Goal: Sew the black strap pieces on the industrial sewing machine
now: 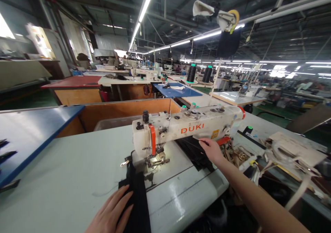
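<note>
My left hand lies on a black fabric strip with its fingers stretched out, left of the needle area. A zipper pull hangs from the strip's far end, on the pale table. The white sewing machine marked DUKI stands before me, its presser foot lit from above. Under the machine's arm lies a stack of black pieces. My right hand is at the stack's right edge, finger and thumb pinched together; what is between them is too small to make out.
Cream scraps and trimmings crowd the right side of the machine. Black thread cones stand behind it. A blue-edged table is at left, and a wooden bin lies beyond the worktable. Other sewing stations fill the background.
</note>
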Motion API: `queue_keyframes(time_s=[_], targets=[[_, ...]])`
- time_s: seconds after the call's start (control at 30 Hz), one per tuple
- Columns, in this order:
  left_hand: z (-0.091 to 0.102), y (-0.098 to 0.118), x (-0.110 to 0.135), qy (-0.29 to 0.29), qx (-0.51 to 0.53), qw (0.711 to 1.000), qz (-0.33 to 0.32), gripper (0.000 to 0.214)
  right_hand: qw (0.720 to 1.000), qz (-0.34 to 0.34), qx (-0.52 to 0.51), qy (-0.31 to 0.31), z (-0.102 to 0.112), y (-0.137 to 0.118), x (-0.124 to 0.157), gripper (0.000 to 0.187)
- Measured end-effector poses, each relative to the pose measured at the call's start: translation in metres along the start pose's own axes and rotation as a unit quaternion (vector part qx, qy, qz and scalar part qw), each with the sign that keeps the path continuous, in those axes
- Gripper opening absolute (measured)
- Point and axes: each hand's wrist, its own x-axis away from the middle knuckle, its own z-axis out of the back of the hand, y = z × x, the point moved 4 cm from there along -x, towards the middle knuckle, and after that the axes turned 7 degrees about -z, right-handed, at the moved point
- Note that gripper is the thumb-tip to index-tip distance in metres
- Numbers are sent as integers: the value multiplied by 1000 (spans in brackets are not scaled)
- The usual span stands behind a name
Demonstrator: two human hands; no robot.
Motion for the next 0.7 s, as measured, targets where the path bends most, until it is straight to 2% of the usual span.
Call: queue_keyframes(time_s=[0.13,0.23,0.43,0.57,0.7], targets=[[-6,-5,4,-25,14,999,16,38,1000,-12,20,-6,-4,20,4,26],[-7,-6,5,-36,13,999,24,38,999,0,50,-13,-2,23,11,26],[-1,2,-5,-22,-12,1000,-2,39,991,36,121,-36,1,12,21,24],[2,7,-14,-53,-8,999,-8,40,983,52,171,-49,0,2,26,29],[3,9,-14,-78,3,997,6,39,977,52,202,-49,1,-4,28,25]])
